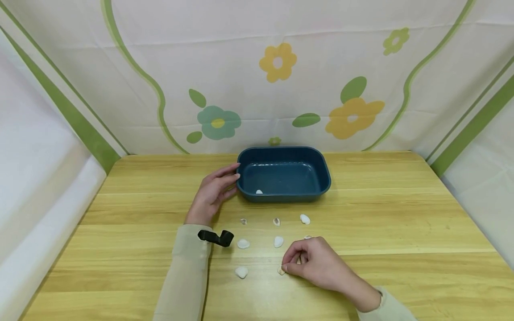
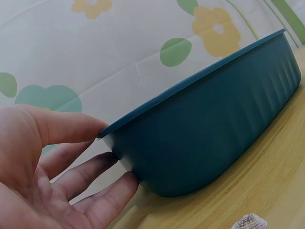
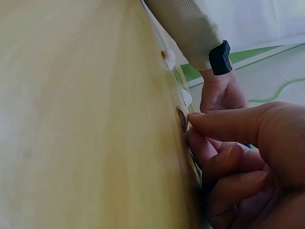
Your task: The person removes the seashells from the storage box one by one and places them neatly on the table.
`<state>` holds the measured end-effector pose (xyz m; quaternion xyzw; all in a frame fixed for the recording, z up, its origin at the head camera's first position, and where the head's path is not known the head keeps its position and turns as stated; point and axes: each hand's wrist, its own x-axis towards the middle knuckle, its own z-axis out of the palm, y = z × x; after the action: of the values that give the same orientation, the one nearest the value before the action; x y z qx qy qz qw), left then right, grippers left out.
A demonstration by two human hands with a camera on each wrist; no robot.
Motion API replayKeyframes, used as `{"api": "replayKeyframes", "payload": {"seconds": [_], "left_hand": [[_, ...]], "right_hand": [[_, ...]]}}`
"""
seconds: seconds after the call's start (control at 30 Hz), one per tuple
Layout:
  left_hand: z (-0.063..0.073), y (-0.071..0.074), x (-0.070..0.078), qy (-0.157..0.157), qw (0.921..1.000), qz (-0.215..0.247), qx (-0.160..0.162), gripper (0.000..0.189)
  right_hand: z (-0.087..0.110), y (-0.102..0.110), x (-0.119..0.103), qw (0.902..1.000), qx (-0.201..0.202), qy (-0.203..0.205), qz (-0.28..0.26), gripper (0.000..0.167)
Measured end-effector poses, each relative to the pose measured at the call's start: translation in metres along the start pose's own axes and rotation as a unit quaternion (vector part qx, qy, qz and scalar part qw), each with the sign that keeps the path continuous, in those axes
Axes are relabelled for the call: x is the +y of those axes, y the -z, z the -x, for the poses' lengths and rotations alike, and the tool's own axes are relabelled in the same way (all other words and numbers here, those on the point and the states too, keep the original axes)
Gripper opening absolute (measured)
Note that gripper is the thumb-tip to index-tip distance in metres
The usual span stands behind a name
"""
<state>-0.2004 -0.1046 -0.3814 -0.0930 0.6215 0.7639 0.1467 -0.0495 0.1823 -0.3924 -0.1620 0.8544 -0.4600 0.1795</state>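
Note:
In the head view my left hand (image 1: 210,194) rests its fingertips against the left side of a dark blue rectangular basin (image 1: 286,198). The left wrist view shows the thumb at the basin's rim (image 2: 190,78) and the other fingers (image 2: 114,198), fairly straight, on its outer wall. Low over the table, my right hand (image 1: 319,265) pinches a small tan seashell (image 1: 281,271) between thumb and fingertips. That same seashell (image 3: 182,117) shows at the thumb tip in the right wrist view. One white seashell (image 1: 259,191) lies inside the basin, partly hidden by its front rim.
Several seashells lie in loose rows before the basin, among them a white one (image 1: 242,272), a white one (image 1: 279,241) and another (image 1: 305,219). One seashell (image 1: 308,237) is partly hidden behind my right hand. A flowered curtain (image 1: 257,98) hangs behind the wooden table (image 1: 401,214).

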Motion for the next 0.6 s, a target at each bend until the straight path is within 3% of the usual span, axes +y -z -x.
{"api": "replayKeyframes", "payload": {"seconds": [0.33, 0.6], "left_hand": [[0.0003, -0.0002, 0.0009, 0.000, 1.0000, -0.003, 0.002, 0.046], [0.0010, -0.0010, 0.0018, 0.001, 1.0000, 0.002, 0.003, 0.046]], "right_hand": [[-0.0001, 0.0008, 0.0006, 1.0000, -0.004, 0.002, -0.002, 0.010], [0.0003, 0.0055, 0.0011, 0.9976, -0.030, -0.028, -0.055, 0.006]]}}
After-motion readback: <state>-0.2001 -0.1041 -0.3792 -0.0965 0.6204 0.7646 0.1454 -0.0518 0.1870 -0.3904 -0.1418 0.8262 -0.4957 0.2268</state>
